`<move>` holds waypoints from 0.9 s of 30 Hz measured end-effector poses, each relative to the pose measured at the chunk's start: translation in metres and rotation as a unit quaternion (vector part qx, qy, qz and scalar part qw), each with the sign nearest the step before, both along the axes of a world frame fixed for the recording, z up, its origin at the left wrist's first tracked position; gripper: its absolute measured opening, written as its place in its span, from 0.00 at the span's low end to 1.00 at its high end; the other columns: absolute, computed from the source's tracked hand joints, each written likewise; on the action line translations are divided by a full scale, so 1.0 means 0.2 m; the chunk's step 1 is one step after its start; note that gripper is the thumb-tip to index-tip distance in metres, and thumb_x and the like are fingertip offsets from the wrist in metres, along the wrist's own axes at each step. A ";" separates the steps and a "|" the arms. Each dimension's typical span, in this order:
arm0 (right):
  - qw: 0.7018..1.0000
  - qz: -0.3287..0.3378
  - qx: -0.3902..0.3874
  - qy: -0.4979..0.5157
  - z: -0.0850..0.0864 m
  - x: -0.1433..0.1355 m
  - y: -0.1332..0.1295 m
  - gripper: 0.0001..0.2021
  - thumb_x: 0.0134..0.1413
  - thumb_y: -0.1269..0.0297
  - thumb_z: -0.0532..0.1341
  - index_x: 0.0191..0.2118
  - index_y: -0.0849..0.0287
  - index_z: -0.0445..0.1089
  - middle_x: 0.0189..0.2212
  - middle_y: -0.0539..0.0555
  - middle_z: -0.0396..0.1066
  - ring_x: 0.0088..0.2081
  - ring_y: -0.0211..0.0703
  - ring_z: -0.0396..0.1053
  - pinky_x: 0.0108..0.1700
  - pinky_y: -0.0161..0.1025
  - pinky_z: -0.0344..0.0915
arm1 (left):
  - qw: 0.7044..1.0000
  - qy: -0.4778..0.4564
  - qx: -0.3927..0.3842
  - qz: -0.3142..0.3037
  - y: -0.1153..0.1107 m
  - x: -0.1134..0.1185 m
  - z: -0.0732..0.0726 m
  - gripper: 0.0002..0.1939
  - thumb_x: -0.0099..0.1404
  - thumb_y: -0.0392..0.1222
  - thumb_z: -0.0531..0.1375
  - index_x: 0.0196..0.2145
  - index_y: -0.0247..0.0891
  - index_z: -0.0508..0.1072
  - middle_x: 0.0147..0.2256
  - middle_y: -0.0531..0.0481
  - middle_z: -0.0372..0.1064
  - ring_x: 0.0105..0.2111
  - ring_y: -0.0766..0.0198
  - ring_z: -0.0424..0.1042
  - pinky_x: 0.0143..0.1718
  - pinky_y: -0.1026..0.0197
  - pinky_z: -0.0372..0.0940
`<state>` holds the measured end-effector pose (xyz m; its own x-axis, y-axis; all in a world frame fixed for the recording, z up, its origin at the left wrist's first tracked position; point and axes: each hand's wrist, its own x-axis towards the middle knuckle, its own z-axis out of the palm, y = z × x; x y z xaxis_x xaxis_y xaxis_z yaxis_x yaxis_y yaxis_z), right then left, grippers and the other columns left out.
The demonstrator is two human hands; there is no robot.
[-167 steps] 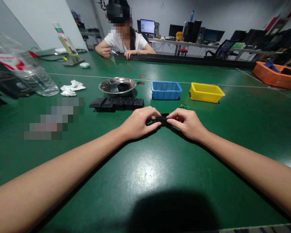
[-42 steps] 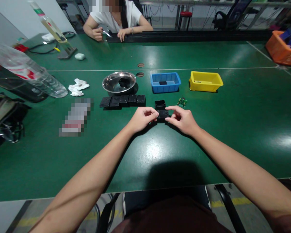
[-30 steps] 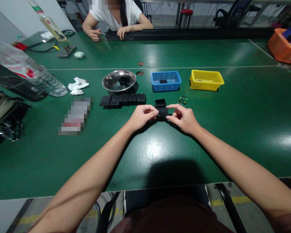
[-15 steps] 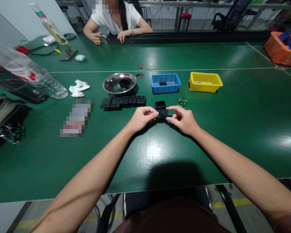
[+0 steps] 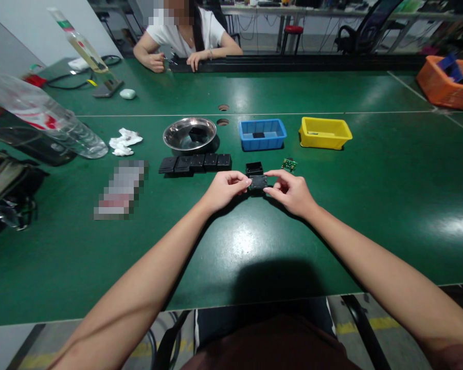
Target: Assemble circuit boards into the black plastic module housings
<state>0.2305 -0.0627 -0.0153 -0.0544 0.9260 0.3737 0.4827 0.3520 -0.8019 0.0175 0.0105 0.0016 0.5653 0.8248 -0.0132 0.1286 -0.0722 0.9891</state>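
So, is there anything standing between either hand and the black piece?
Nothing visible does. The left hand and right hand already hold the black piece from either side. The open box sits just beyond it, and the green board lies past the right fingers.

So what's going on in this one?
The left hand and right hand hold a small black plastic part between them. An open black box sits just beyond it, a green circuit board to the right. Farther back are a metal bowl, blue bin and yellow bin. Another person is across the table.
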 end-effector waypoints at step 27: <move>0.999 -0.016 -0.017 0.026 0.01 -0.01 0.00 0.16 0.54 0.59 0.67 0.48 0.59 0.74 0.19 0.43 0.66 0.21 0.36 0.62 0.30 0.36 0.60 | 0.999 -0.017 0.039 0.026 -0.02 0.00 0.02 0.16 0.53 0.52 0.70 0.27 0.34 0.76 0.21 0.54 0.68 0.20 0.70 0.61 0.23 0.65 0.57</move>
<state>0.2294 -0.0627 -0.0140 -0.0063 0.9389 0.3441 0.4508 0.3098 -0.8371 0.0176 0.0071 0.0061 0.5214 0.8504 0.0709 0.0997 -0.1433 0.9847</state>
